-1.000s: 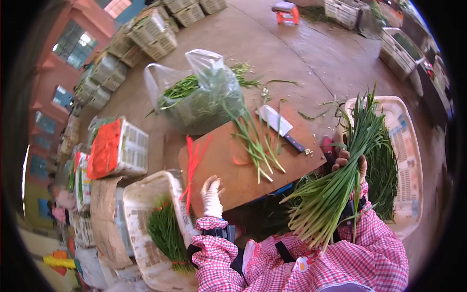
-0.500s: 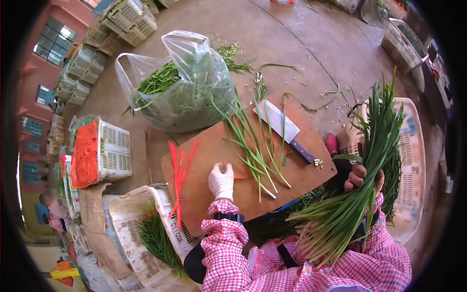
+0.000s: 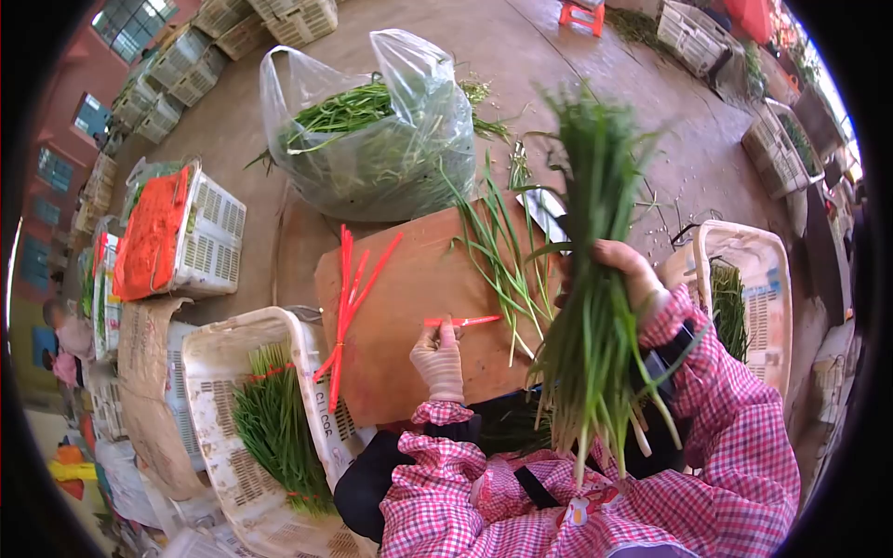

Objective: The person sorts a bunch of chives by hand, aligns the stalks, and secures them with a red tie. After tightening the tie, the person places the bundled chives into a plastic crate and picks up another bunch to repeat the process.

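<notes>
My left hand (image 3: 437,365), in a pale glove, pinches a thin red strip (image 3: 474,320) just above the wooden board (image 3: 400,372). My right hand (image 3: 634,272) is wrapped around a thick bunch of chives (image 3: 595,335), held upright over the board's right side, leaves up and pale stem ends down; the leaf tops are blurred. A few loose chives (image 3: 498,260) lie on the board between the hands. Behind the bunch, only part of the knife's blade (image 3: 544,212) shows; its handle is hidden. Several more red strips (image 3: 345,307) lie together at the board's left.
Beyond the board stands a clear plastic bag (image 3: 372,172) of greens. A white crate (image 3: 312,372) with tied chives is at my left, and another crate (image 3: 767,307) with greens at my right. A crate topped with red material (image 3: 153,246) stands farther left.
My right hand has swung the bunch left and upright, from the right side to over the board, hiding the knife handle. The red strip now shows raised in my left hand's fingers.
</notes>
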`<control>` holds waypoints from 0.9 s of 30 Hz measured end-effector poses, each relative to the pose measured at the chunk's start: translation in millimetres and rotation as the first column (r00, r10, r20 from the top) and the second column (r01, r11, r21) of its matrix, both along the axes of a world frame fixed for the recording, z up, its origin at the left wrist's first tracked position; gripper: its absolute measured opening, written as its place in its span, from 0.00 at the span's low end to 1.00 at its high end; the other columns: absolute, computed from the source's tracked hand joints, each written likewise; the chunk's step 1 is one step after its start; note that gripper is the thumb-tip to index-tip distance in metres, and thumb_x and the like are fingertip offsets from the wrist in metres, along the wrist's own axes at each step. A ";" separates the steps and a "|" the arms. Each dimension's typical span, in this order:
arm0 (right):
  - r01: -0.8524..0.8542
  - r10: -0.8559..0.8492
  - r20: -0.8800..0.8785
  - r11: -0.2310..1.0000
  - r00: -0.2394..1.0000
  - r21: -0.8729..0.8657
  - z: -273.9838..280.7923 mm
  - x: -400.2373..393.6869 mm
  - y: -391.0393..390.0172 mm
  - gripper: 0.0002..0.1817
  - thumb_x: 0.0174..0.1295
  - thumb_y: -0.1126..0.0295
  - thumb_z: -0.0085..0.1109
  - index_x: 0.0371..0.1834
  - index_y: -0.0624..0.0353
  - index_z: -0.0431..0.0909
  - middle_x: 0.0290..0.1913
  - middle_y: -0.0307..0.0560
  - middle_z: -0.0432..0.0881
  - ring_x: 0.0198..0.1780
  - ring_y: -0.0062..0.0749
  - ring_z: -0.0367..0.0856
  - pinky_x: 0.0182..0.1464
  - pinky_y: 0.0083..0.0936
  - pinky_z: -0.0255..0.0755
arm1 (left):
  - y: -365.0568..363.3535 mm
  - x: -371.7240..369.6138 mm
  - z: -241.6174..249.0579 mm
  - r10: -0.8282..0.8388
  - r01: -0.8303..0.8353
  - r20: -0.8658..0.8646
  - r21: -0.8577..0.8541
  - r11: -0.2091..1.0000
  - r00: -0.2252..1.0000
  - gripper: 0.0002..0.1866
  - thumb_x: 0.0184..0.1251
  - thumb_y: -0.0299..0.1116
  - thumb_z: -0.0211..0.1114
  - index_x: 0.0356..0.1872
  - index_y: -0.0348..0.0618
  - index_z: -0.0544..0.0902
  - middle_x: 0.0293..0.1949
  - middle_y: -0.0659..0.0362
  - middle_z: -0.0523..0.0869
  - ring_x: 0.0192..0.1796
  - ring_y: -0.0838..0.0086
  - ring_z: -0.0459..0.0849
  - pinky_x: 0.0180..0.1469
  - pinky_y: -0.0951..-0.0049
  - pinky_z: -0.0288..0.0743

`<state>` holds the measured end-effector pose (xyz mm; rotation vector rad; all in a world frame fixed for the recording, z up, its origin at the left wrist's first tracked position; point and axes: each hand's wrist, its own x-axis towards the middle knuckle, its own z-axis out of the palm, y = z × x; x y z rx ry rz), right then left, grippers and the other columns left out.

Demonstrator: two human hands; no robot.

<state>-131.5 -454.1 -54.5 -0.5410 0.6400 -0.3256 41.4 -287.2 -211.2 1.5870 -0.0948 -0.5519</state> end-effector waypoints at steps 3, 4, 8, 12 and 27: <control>-0.127 0.057 -0.258 0.958 0.964 -0.259 -37.1 44.8 -15.6 0.18 0.55 0.59 0.60 0.44 0.58 0.77 0.34 0.45 0.82 0.31 0.33 0.82 0.38 0.33 0.78 | 8.1 -4.7 3.5 0.058 -0.063 -0.065 -0.073 0.995 0.996 0.09 0.64 0.31 0.62 0.28 0.35 0.83 0.21 0.65 0.80 0.21 0.88 0.72 0.25 0.84 0.64; -0.067 -0.021 -0.319 0.962 0.947 -0.263 -39.3 64.6 -10.3 0.15 0.54 0.64 0.60 0.43 0.56 0.77 0.33 0.44 0.82 0.30 0.31 0.81 0.34 0.31 0.78 | 13.4 -3.7 -4.2 0.043 -0.049 -0.070 -0.081 0.996 0.997 0.09 0.64 0.31 0.62 0.29 0.35 0.83 0.21 0.66 0.80 0.22 0.88 0.71 0.25 0.84 0.64; -0.126 -0.087 -0.461 0.902 0.883 -0.412 -78.0 125.9 -13.9 0.16 0.50 0.71 0.64 0.43 0.58 0.75 0.30 0.41 0.79 0.28 0.31 0.80 0.32 0.29 0.76 | 30.5 -3.0 -19.1 0.020 -0.021 -0.015 -0.073 0.997 1.000 0.09 0.62 0.32 0.64 0.30 0.36 0.84 0.24 0.66 0.81 0.24 0.87 0.72 0.28 0.83 0.67; -0.272 -0.177 -0.583 0.753 0.793 -0.599 -144.1 165.5 -22.9 0.34 0.42 0.64 0.68 0.56 0.63 0.69 0.37 0.48 0.82 0.36 0.34 0.81 0.40 0.29 0.75 | 44.1 -2.6 -15.0 0.054 -0.054 -0.063 0.008 0.999 0.997 0.09 0.61 0.31 0.64 0.28 0.34 0.83 0.23 0.68 0.80 0.24 0.87 0.70 0.27 0.81 0.65; 0.115 -0.304 -0.059 0.522 0.951 -0.845 -62.3 68.5 12.2 0.33 0.57 0.66 0.59 0.66 0.62 0.61 0.58 0.54 0.74 0.62 0.35 0.70 0.61 0.28 0.64 | 50.4 1.2 -20.8 -0.101 0.099 0.095 0.028 0.995 0.990 0.09 0.59 0.29 0.64 0.24 0.32 0.81 0.21 0.68 0.77 0.25 0.87 0.67 0.27 0.79 0.64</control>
